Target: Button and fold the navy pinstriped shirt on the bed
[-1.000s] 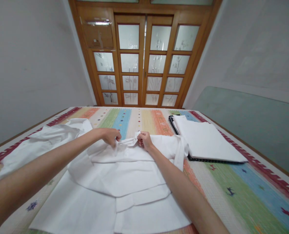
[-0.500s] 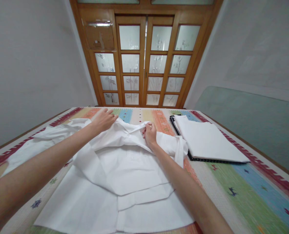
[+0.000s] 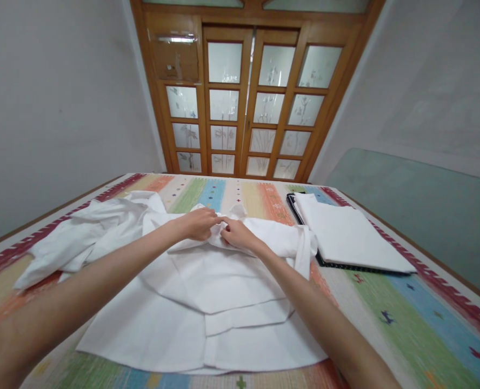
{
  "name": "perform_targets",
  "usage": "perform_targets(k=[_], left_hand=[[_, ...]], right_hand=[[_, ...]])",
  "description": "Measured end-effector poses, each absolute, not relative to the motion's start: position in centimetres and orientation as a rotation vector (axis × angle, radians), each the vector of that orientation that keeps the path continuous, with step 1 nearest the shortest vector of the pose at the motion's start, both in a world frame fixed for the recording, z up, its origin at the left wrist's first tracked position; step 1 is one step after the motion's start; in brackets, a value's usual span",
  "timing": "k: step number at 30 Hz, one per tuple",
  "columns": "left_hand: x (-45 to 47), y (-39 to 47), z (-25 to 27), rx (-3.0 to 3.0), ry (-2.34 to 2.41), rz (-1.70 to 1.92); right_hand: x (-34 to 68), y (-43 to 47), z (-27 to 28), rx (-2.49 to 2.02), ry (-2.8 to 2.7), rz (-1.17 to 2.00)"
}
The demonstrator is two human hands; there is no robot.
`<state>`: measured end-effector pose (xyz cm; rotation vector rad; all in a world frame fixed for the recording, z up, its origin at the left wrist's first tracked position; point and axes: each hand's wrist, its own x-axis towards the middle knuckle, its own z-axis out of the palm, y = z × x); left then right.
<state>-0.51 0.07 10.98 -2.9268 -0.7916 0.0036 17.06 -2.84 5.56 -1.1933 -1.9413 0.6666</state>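
Note:
A white shirt point(image 3: 240, 292) lies spread on the patterned cloth, its hem toward me and its collar end away from me. At the collar end, my left hand point(image 3: 201, 222) is closed, with its fingertips pinching the fabric. My right hand point(image 3: 238, 233) meets it there, fingers curled on the shirt and index finger pointing toward the left fingertips. The exact bit of fabric between the fingers is hidden. One sleeve lies rumpled on the left, and folded fabric extends to the right of my right hand.
A folded white garment point(image 3: 349, 232) rests on a dark one point(image 3: 294, 208) to the right. Under everything runs a striped, multicoloured cloth point(image 3: 410, 324). Wooden doors with glass panes point(image 3: 248, 102) stand beyond the table, and a pale green panel point(image 3: 422, 200) leans at the right wall.
My left hand has moved right and slightly nearer, to beside my right hand. The right hand has shifted left and a little nearer. The shirt's left sleeve has come into fuller view.

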Motion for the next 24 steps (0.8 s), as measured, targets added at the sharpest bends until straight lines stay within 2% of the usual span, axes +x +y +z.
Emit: perform_targets(k=[4,11,19,24], left_hand=[[-0.8,0.1,9.3,-2.998,-0.992,-0.02],[-0.3,-0.4,7.3,-3.052,-0.924,-0.15],[-0.7,-1.3,5.4,-3.113,-1.124,-0.578],[-1.2,-2.3,3.3,-3.143,-1.324,-0.845]], right_hand=[[17.0,-2.9,5.1,-1.322,-1.902,0.624],[16.8,-4.2,4.2,-1.342,-1.672,0.767],[17.3,-4.9,1.5,-1.131,-1.509,0.843],[17.2,-5.2,1.6,-1.103,-1.53,0.817]])
